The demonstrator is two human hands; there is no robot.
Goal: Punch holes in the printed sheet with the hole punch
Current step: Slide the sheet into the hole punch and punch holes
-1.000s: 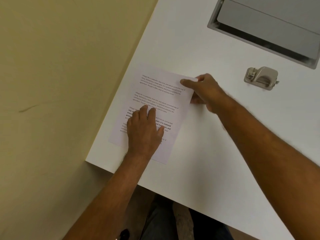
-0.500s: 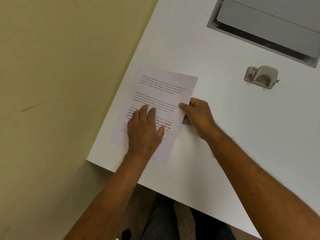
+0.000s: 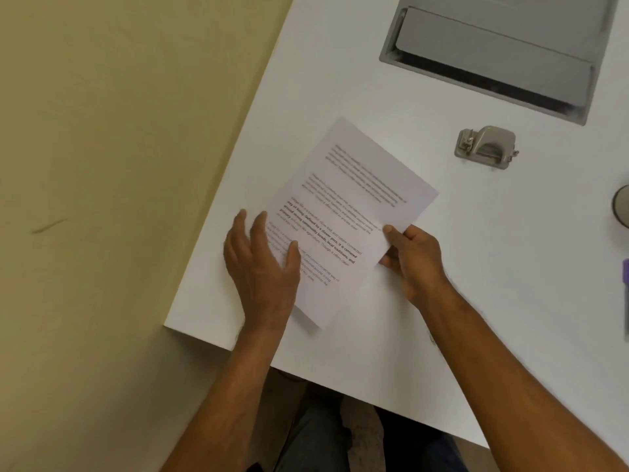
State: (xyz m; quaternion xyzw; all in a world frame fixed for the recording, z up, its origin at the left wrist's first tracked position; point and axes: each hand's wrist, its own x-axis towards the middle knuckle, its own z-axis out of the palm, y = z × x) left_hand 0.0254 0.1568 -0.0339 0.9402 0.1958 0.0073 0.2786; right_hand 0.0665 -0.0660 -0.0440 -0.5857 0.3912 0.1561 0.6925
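Right hand: while the forearm reaches in from the lower right, the right hand (image 3: 413,258) pinches the right edge of the printed sheet (image 3: 354,212), thumb on top of the paper and the other fingers curled beneath it.
Left hand: the left hand (image 3: 262,264) lies over the sheet's lower left part, fingers straight and spread a little, thumb on the printed text; whether the palm presses the paper cannot be told.
Printed sheet: skewed on the white table (image 3: 442,301) near its left edge, blurred, between the two hands.
Hole punch: the grey hole punch (image 3: 486,146) stands on the table beyond the sheet's far right corner, apart from paper and fingers.
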